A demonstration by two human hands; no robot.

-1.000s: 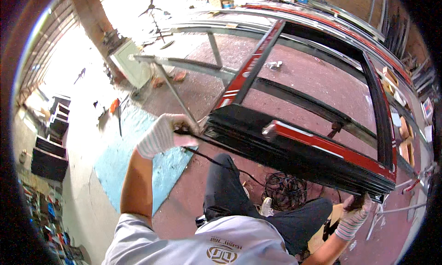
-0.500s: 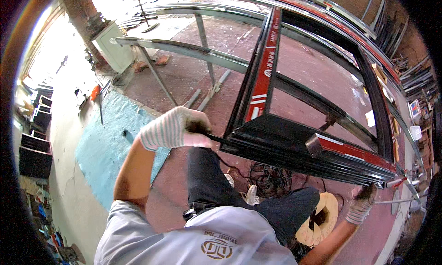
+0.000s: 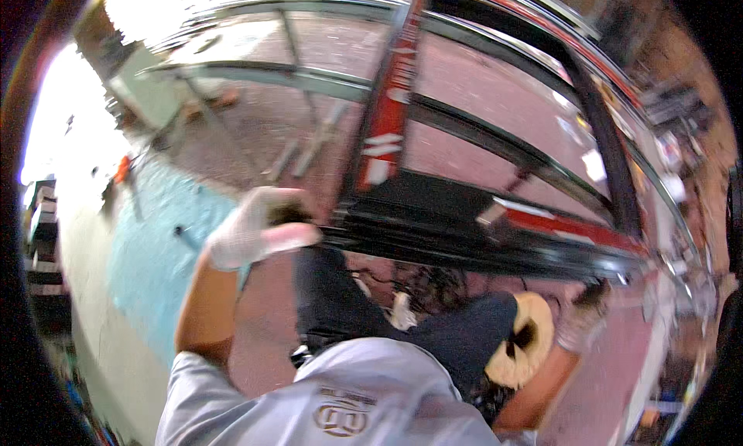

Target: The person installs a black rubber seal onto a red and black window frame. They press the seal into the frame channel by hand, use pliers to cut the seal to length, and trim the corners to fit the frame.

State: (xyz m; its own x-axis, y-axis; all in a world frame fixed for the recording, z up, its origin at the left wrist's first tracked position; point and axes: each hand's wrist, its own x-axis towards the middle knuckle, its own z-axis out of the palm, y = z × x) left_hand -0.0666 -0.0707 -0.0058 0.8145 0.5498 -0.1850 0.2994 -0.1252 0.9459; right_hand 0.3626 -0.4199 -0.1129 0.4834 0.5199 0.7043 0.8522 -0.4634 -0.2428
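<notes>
A black rectangular metal frame with red protective film lies before me on grey metal rails. My left hand, in a striped white glove with dark fingertips, is at the frame's near left corner. Its thumb and fingers close around what looks like a thin black strip, mostly hidden by the hand. My right hand, also gloved, is just below the near right corner; motion smears its fingers, so its grip is unclear. A small silver metal block rests on the frame's near bar.
Grey rails extend to the far left. A pale blue sheet covers floor on the left. Tangled dark cable lies under the frame, by my feet. A round yellowish stool is beside my right leg. Clutter lines the right wall.
The whole view has shifted, so frame and hands appear farther left, and the picture is blurrier. My left hand sits slightly lower against the frame's corner. The right hand stays near its corner.
</notes>
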